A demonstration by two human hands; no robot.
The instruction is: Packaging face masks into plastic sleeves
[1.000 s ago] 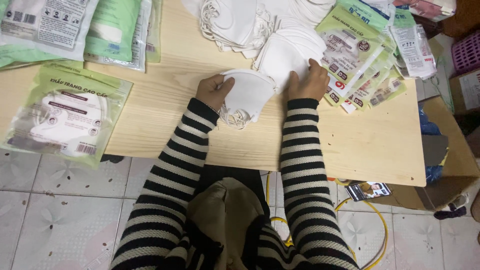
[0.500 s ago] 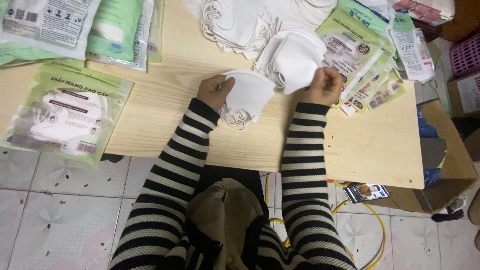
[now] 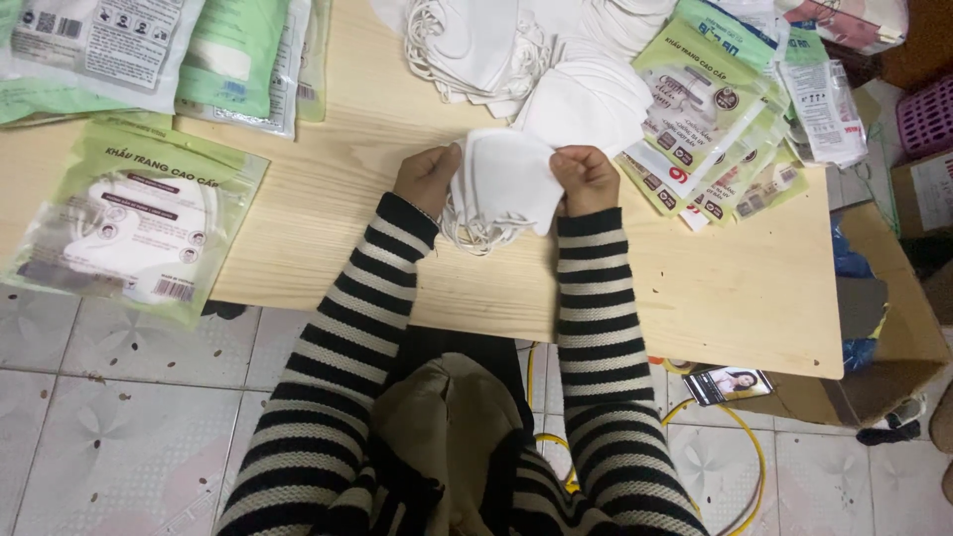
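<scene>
Nearest the camera are the person's lap and two black-and-white striped sleeves (image 3: 586, 328) that reach up from the bottom edge to a pale wooden table (image 3: 695, 298). Under the table lie a tiled floor (image 3: 119, 417), a yellow cable (image 3: 740, 427) and a small photo card (image 3: 730, 384).

Over the near middle of the table both hands hold one stack of white masks (image 3: 501, 179). The left hand (image 3: 427, 179) is curled on the stack's left edge, its fingers closed around it. The right hand (image 3: 586, 179) is closed on the right edge, thumb and fingers pinching the fabric. The stack sits between the two hands, lifted a little off the wood as far as can be told, and its white ear loops (image 3: 476, 233) hang down onto the table just below it.

To the left, at the table's near corner, lies a green packet (image 3: 129, 228) with a white mask showing through its clear window; it overhangs the edge. To the right of the hands a fan of green packets (image 3: 710, 139) lies near the right hand.

Farther back, just beyond the hands, is a loose pile of white masks (image 3: 526, 50) with tangled loops. At the far left lie more bags (image 3: 149, 50), some clear and some green. At the far right stands a pink basket (image 3: 928, 114) beside a cardboard box (image 3: 918, 194).
</scene>
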